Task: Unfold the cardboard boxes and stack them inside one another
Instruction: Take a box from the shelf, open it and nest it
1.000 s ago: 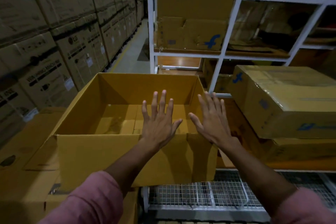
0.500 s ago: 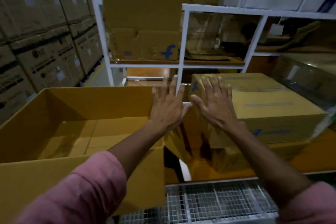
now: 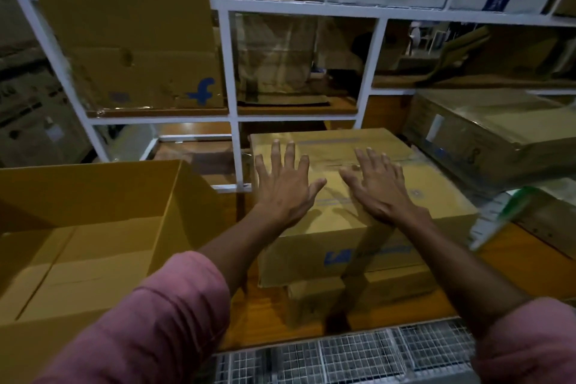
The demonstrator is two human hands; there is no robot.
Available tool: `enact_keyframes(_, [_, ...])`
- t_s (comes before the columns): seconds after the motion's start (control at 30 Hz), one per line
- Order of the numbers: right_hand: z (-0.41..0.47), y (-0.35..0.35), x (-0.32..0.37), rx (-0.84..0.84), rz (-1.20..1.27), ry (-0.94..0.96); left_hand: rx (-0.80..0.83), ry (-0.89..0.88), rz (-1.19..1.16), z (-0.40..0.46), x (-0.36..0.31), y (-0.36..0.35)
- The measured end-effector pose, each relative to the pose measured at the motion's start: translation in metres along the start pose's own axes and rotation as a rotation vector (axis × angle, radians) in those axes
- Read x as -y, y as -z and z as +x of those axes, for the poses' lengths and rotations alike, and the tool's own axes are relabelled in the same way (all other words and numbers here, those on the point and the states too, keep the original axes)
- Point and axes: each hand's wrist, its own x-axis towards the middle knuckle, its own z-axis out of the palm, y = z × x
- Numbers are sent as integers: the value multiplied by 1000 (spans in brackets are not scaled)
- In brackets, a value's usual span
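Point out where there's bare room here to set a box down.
Inside the open box, left of the left hand: its floor shows bare. A strip of wooden shelf shows between the closed box and the wire mesh. Behind, the white rack bays are crowded with cardboard.

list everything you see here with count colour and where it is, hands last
open box: one, yellow-brown cardboard, lower left, flaps up, nothing visible inside
wrapped bundle of flat boxes: one, brown with blue print, centre, on the wooden shelf
second wrapped bundle: one, brown, right, behind the first
shelf frame: one, white metal, across the back
box with blue f logo: one, brown, upper left bay of the frame
stacked cartons: several, brown, far left, blurred
wire mesh: one, grey, bottom edge
sleeves: two, pink, bottom corners
left hand: fingers spread, over the bundle's top
right hand: fingers spread, over the same top
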Motion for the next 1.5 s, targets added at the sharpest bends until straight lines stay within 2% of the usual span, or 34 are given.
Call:
enact_keyframes(0.17, [9,0,-27,123,-6,-54,102,58,-1,19,1,-23])
enact_keyframes(0.3, [20,1,-59,219,-113,-140,192,166,-88,34,10,-36])
enact_keyframes(0.47, [51,7,-91,292,-166,-181,290,236,-75,58,18,-42])
enact_keyframes(0.7, [130,8,-144,350,-130,-135,316,393,-65,101,28,-54])
enact_keyframes(0.87, [154,9,-147,353,-103,-19,329,464,-34,117,39,-62])
enact_keyframes(1.0, [164,8,-154,364,-82,5,333,501,-40,119,36,-55])
enact_keyframes(1.1, [157,10,-158,305,-5,5,289,457,-14,112,30,-47])
enact_keyframes(1.2, [144,21,-158,198,55,65,178,434,-61,106,31,-38])
enact_keyframes(1.37, [129,53,-148,11,111,119,-103,361,-55,98,30,1])
enact_keyframes(1.5, [115,74,-128,-250,264,172,-406,329,-166,88,24,29])
